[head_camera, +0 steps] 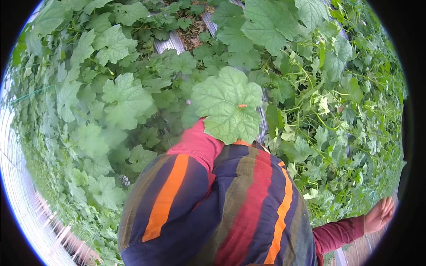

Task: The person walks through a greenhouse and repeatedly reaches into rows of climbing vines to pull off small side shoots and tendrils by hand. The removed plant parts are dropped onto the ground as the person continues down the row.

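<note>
A broad, lobed green leaf (229, 103) stands out in front of my body, with a small orange thing (242, 105) at its middle that I cannot identify. Towards this leaf reaches a pinkish-red sleeve (196, 143); the left hand at its end is out of view, apparently behind the leaves. At the lower right, past a maroon sleeve (339, 232), my right hand (381, 214) is held out to the side with its fingers curled. Whether anything is in it cannot be made out. Striped clothing (246, 199) with orange and red bands fills the lower middle.
Dense climbing vines (319, 133) with tendrils and lobed leaves surround me on both sides. Silvery plastic sheeting (169, 43) and brown soil (193, 33) show between the leaves at the top. Pale netting or sheeting (20, 199) curves along the left edge, and thin green string crosses the left foliage.
</note>
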